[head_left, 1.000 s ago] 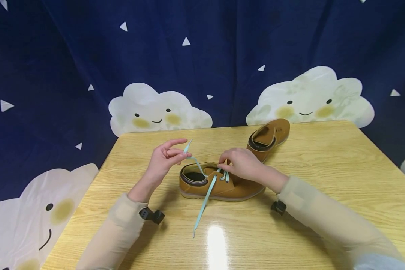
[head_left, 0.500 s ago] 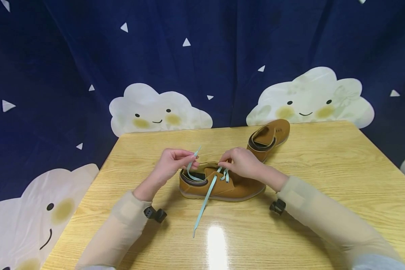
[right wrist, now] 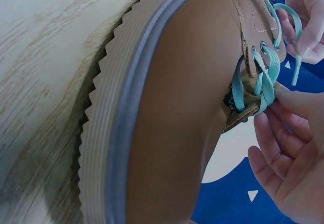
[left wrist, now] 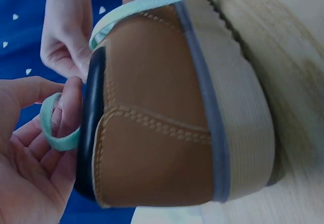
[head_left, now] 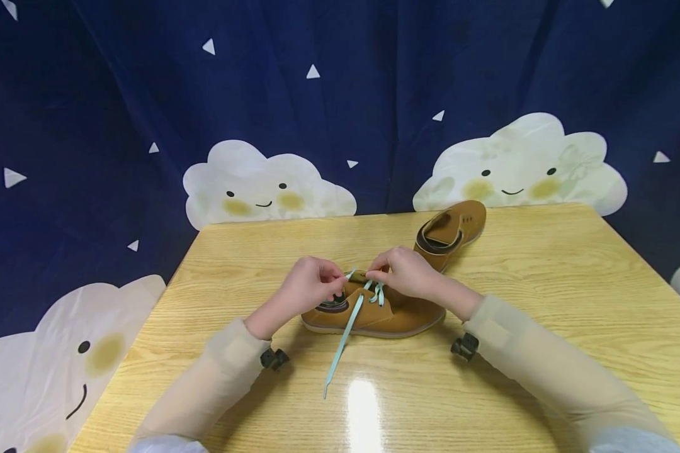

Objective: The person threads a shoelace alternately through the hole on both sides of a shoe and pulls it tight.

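A tan leather shoe lies sole down on the table, its toe to the right, threaded with a mint-green shoelace. One lace end hangs over the near side onto the tabletop. My left hand pinches the other end, whose tip points out past the fingers, above the shoe's opening. Below that hand the lace bends in a loop. My right hand has thumb and forefinger at the far eyelet flap, pinching its edge beside the crossed laces. Its fingers partly hide that edge.
A second tan shoe, with no lace seen in its holes, stands behind to the right, close to my right hand. The wooden table reaches back to a dark blue curtain printed with clouds.
My left hand has moved right and down with the lace end, from left of the shoe to over its opening, close to my right hand. The right hand has stayed in place.
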`<state>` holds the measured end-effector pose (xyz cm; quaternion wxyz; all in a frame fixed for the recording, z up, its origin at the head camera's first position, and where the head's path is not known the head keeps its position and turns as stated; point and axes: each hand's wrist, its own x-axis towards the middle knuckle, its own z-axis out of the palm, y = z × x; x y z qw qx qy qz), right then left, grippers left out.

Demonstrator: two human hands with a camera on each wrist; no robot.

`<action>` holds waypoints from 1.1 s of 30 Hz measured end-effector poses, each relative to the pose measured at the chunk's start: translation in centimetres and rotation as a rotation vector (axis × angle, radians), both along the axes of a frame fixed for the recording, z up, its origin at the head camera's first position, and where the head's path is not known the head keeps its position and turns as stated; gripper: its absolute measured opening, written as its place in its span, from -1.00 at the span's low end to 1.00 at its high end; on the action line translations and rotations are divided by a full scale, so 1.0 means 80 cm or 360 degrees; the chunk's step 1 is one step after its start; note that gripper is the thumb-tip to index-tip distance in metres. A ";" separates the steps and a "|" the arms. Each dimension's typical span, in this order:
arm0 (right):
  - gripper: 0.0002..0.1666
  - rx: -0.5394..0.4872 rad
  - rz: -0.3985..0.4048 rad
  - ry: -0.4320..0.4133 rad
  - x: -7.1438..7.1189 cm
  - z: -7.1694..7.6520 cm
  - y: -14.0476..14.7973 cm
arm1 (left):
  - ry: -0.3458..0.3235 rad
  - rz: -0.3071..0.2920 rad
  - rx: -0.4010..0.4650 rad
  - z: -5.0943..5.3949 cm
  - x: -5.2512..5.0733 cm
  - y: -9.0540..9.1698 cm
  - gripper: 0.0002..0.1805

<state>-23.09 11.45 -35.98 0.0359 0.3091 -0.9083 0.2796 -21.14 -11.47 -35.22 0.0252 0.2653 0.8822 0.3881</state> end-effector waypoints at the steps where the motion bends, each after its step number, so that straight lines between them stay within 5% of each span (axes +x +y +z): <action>1: -0.87 -0.0002 -0.0001 -0.0003 0.000 0.000 0.000 | 0.0031 -0.0003 -0.0042 -0.001 0.000 0.002 -0.87; 7: -0.87 -0.0016 -0.0003 -0.0011 0.000 -0.002 0.001 | 0.0168 -0.0009 -0.0237 -0.007 -0.001 0.011 -0.87; 24: -0.88 -0.0022 0.0010 0.0013 -0.002 -0.004 0.001 | 0.0348 0.0032 -0.0361 -0.016 -0.006 0.026 -0.88; 33: -0.84 -0.0140 0.0018 -0.0170 -0.009 0.000 0.010 | 0.0353 0.0065 -0.0452 -0.013 -0.007 0.034 -0.88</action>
